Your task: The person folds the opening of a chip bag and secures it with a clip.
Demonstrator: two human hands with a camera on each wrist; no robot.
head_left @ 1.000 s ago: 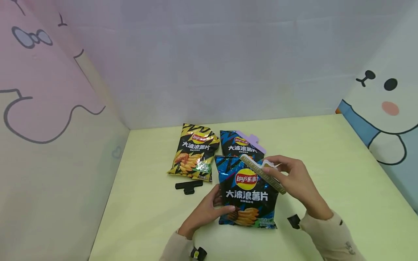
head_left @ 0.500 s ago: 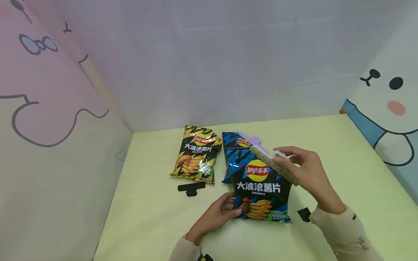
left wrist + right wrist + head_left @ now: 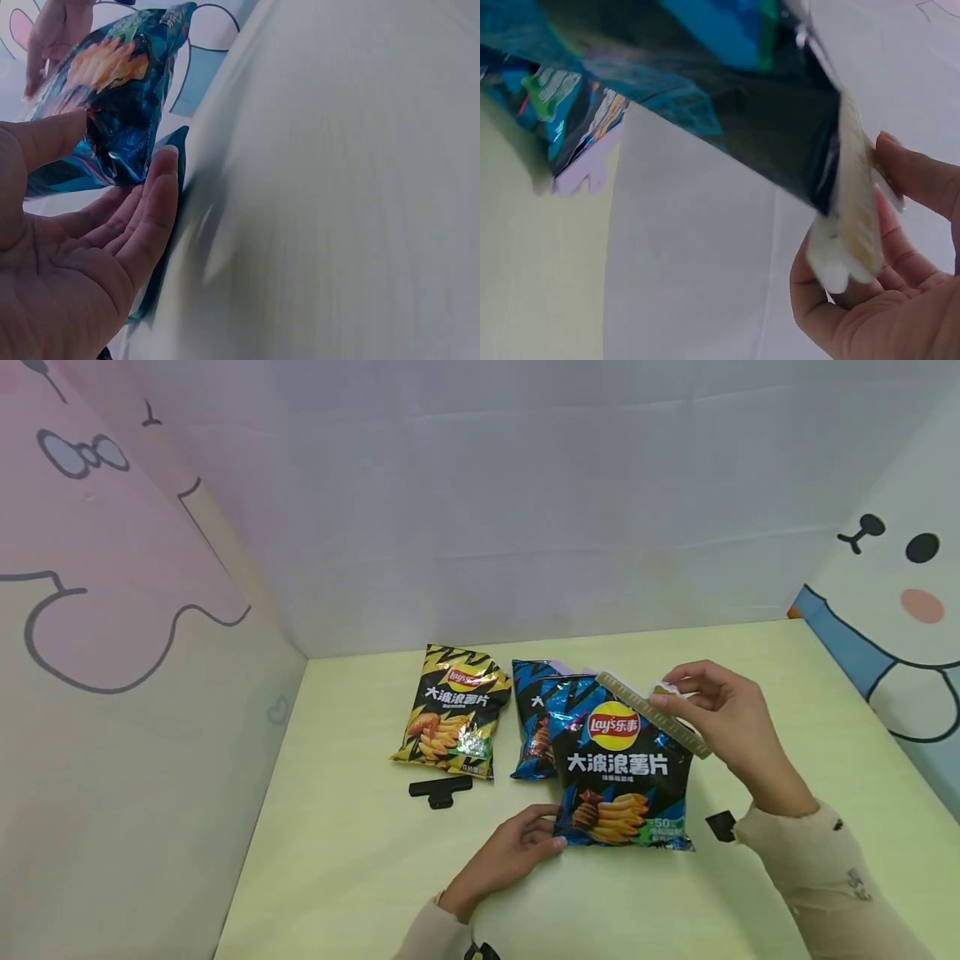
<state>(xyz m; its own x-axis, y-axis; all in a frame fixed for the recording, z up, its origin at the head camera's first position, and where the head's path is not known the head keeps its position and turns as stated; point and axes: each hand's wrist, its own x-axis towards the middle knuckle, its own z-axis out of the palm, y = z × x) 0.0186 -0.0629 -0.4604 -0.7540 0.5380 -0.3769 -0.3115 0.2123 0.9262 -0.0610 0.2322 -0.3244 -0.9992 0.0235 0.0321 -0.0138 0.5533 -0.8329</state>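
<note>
A blue-and-black bag of chips (image 3: 618, 764) is held up between the two hands in the head view. A pale bag clip (image 3: 651, 713) lies slantwise across its upper right corner. My right hand (image 3: 731, 718) pinches the clip's handle between thumb and fingers; the right wrist view shows the clip (image 3: 855, 195) along the bag's edge. At the lower left corner, my left hand (image 3: 510, 852) holds the bag, thumb in front and fingers behind. Behind it, partly covered, another blue bag of chips (image 3: 534, 727) lies on the table with a lilac clip (image 3: 589, 169) on its corner.
To the left lies a yellow-and-black bag of chips (image 3: 455, 710). Just below it is a black bag clip (image 3: 440, 791). The pale yellow table (image 3: 337, 860) ends at a white back wall (image 3: 480, 510), with cartoon-printed side walls.
Both hands have carried the clipped bag to the right and toward the back of the table, uncovering more of the blue bag's lower part. The yellow bag and black clip stay put.
</note>
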